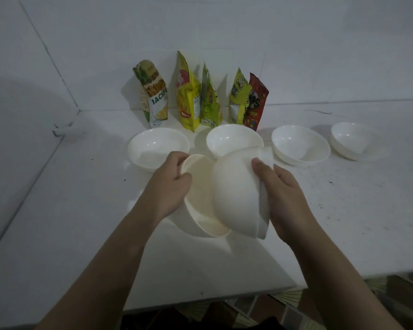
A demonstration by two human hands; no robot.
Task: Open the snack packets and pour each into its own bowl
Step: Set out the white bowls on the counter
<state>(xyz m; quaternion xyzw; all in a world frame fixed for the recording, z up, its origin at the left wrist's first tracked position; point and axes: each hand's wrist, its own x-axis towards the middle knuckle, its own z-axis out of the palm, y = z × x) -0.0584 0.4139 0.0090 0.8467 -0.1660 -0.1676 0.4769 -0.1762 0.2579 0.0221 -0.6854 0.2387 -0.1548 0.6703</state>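
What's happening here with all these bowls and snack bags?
A person is setting out bowls. The left hand grips the rim of one white plastic bowl, while the right hand holds a tilted stack of white bowls. Four white bowls already sit on the white table. Five snack packets stand unopened against the wall.

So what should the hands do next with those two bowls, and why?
Probably set one held bowl down in the row. The left hand grips one bowl by its rim and the right hand holds a tilted bowl, both above the table. Four bowls already sit there, and five unopened snack packets stand behind, so at least one more bowl seems needed.
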